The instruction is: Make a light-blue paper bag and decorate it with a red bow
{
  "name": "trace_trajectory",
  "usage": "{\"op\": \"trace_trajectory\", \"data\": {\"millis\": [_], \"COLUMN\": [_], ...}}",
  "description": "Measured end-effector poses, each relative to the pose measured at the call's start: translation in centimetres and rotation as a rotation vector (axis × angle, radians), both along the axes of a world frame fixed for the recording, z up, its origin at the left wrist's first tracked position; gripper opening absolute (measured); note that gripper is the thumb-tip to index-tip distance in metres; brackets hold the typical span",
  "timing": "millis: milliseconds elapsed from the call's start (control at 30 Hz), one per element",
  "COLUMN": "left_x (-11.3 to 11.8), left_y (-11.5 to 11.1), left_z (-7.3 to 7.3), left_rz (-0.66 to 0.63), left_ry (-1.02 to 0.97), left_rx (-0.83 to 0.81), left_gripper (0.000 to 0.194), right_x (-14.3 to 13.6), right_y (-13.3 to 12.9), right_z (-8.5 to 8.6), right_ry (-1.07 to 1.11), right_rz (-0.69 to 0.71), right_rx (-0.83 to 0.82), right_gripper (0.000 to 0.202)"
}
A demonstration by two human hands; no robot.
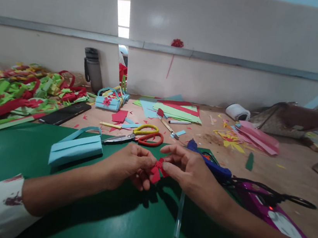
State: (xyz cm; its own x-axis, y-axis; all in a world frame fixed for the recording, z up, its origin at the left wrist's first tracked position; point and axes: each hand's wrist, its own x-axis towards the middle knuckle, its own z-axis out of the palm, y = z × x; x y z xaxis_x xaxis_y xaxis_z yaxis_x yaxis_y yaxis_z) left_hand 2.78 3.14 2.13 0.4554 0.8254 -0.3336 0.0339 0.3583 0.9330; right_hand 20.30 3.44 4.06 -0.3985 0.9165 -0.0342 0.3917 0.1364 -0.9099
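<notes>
A small red paper flower [157, 172] is held above the green mat [82, 210], between both hands. My left hand [131, 166] pinches its left side with thumb and fingers. On its right side, the thumb and fingers of my right hand [189, 168] grip the red petals. A light blue paper bag [76, 150] with a handle rests on the mat left of my hands. Scissors [145, 134] with yellow and orange handles lie just beyond my left hand. Behind my right hand is a blue glue gun [216, 169], and a clear glue stick [179, 217] lies below that hand.
Green and red paper strips [18, 94] pile up at the left by a black phone [65, 113] and a grey bottle [92, 70]. Coloured sheets [177, 111] and a cutter [170, 128] lie behind. A purple box [275, 216] with a cable and a brown bag [284, 120] are at right.
</notes>
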Motion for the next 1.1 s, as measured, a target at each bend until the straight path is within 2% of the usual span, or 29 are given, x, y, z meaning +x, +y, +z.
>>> {"op": "trace_trajectory", "data": {"millis": [100, 233, 533, 767, 833, 867, 967, 1033, 1100], "left_x": [0.0, 0.0, 0.2, 0.2, 0.1, 0.0, -0.3, -0.4, -0.4], "left_y": [0.1, 0.3, 0.2, 0.2, 0.1, 0.0, -0.4, -0.8, -1.2], "left_z": [0.0, 0.1, 0.7, 0.8, 0.6, 0.4, 0.0, -0.3, -0.4], "left_rz": [0.007, 0.024, 0.037, -0.019, 0.03, 0.084, 0.236, 0.217, 0.172], "left_ry": [0.003, 0.023, 0.18, 0.252, 0.309, 0.366, 0.567, 0.662, 0.742], "left_rx": [0.006, 0.026, 0.179, 0.279, 0.429, 0.563, 1.108, 1.392, 1.523], "left_gripper": [0.03, 0.03, 0.027, 0.025, 0.019, 0.015, 0.011, 0.008, 0.01], "right_x": [-0.1, -0.1, -0.1, 0.0, 0.0, 0.0, -0.1, -0.2, -0.3], "right_y": [0.2, 0.4, 0.1, 0.4, 0.4, 0.4, 0.4, 0.4, 0.3], "right_z": [-0.2, -0.5, -0.2, -0.8, -0.8, -0.8, -0.8, -0.8, -0.9], "right_ry": [0.062, 0.15, 0.094, 0.127, 0.128, 0.131, 0.158, 0.178, 0.19], "right_rz": [0.01, 0.033, 0.027, 0.051, 0.035, 0.022, -0.031, -0.05, -0.056], "right_rx": [-0.136, -0.208, -0.159, -0.144, -0.146, -0.143, -0.137, -0.143, -0.135], "right_gripper": [0.029, 0.036, 0.025, 0.029, 0.029, 0.03, 0.032, 0.032, 0.032]}}
